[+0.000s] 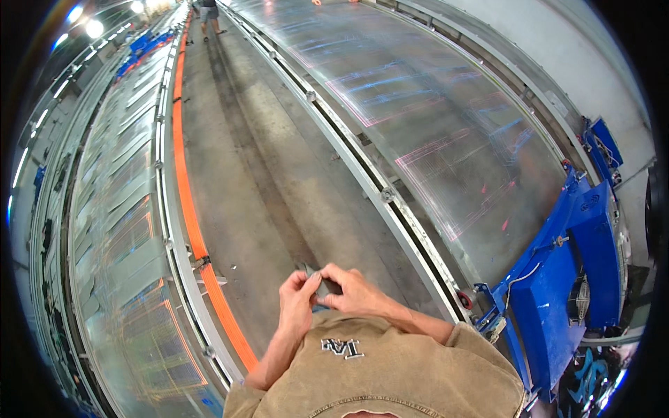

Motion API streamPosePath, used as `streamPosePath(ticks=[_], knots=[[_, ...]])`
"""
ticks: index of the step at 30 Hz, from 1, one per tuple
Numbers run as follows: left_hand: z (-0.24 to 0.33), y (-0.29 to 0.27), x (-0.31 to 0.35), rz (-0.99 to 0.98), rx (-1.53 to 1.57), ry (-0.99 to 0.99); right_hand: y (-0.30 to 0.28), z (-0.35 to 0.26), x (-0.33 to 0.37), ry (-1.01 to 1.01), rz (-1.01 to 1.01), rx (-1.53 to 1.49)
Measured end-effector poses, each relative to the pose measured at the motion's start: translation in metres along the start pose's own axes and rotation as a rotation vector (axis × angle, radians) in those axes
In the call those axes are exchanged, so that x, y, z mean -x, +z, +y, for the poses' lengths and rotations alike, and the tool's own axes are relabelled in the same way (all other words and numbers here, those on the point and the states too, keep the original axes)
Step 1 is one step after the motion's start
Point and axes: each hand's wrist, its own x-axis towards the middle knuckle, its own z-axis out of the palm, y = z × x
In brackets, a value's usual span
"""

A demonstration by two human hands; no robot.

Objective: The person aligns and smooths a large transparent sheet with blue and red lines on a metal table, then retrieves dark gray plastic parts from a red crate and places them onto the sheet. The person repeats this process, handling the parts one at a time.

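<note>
Both hands meet in front of my brown shirt, above the aisle floor. My left hand (297, 295) is closed, with its thumb and fingers pinching a small dark grey piece (325, 285). From the other side my right hand (354, 291) curls its fingers and thumb around the same grey piece. The piece looks thin and partly folded, with a tip showing above the left fingers. Most of it is covered by the fingers, so its kind cannot be made out.
A long table (446, 104) with coloured print lines runs along the right, edged by a metal rail (387, 195). A blue machine frame (550, 306) stands near right. On the left lie an orange strip (187, 202) and another long table (150, 261) with grey pieces. A person (208, 15) stands far down the aisle.
</note>
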Motion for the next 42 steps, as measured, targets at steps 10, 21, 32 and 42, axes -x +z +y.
streamPosePath(ticks=[10,21,32,42], knots=[[0.111,0.016,-0.151,-0.028,-0.187,0.096,-0.065,-0.024,-0.176,-0.007,0.105,-0.158],[0.188,0.085,-0.305,0.059,-0.090,0.231,-0.175,-0.005,-0.351,-0.163,0.235,-0.468],[0.241,0.092,-0.380,0.123,-0.076,0.174,-0.442,0.087,-0.428,-0.097,1.018,-0.749],[0.267,0.058,-0.422,0.180,-0.080,0.141,-0.543,0.221,-0.439,0.616,1.499,0.494]])
